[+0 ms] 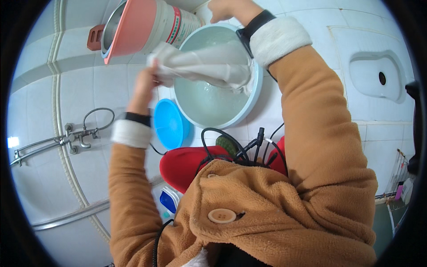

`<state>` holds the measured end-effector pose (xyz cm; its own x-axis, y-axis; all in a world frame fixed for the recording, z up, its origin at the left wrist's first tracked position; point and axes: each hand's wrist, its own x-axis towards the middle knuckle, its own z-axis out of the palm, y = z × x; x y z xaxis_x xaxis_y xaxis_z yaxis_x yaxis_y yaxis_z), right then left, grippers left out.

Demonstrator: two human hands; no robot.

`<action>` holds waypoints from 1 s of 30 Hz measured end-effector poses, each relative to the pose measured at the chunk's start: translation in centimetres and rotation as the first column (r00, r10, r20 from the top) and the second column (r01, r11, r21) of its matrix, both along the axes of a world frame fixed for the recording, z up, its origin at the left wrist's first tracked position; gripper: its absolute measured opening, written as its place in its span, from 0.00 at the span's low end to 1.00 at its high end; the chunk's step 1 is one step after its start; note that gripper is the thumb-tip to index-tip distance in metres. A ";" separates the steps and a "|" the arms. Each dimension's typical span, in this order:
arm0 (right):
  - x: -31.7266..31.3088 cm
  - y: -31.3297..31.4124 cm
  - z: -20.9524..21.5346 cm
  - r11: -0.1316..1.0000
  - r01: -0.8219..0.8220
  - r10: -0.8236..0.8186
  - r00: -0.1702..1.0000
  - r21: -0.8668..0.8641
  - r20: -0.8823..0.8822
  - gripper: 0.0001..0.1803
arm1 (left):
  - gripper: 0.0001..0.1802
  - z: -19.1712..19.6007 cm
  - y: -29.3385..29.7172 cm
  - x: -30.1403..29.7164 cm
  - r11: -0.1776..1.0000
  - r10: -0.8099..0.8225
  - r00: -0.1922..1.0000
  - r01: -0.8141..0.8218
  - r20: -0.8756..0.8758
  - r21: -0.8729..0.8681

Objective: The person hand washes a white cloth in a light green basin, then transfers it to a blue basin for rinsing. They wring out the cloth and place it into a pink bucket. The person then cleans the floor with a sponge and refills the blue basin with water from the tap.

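So the spot is pretty crammed. A big round pale basin [209, 104] sits on the tiled floor with cloudy-looking water [213, 100] in it, and a smaller bright blue basin [167, 124] is right beside it on the near left; can't tell if the rims touch. Up at the far left there's a pink tub [138, 33] with a metal bowl [108, 31] showing at its mouth, right up against a white bucket [182, 26]. A squat toilet [376, 73] is off to the right, well apart from the basin, and a shower faucet [73, 139] is on the left wall. Black cables [209, 138] loop over the person's red-clad knees, between the coat and the basin, and the black wristband [258, 24] on the right arm covers a bit of the basin's far right rim.

Now the grip: the left hand [144, 86] is blurry but has its fingers closed around one bunched end of a white cloth [209, 64]. The cloth stretches across over the basin, its other end hanging down by the right inner wall. The right hand [231, 9] is past the far rim with fingers partly curled, cut off by the top edge, so no telling whether it's gripping anything.
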<state>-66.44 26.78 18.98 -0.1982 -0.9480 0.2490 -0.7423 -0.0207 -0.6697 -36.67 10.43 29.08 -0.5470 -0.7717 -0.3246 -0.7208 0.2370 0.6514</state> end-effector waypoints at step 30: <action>4.2 -1.5 4.0 0.735 0.597 0.075 0.400 -0.322 0.913 0.17 | 0.18 -6.0 0.4 7.5 0.695 0.179 0.845 0.254 -0.505 0.672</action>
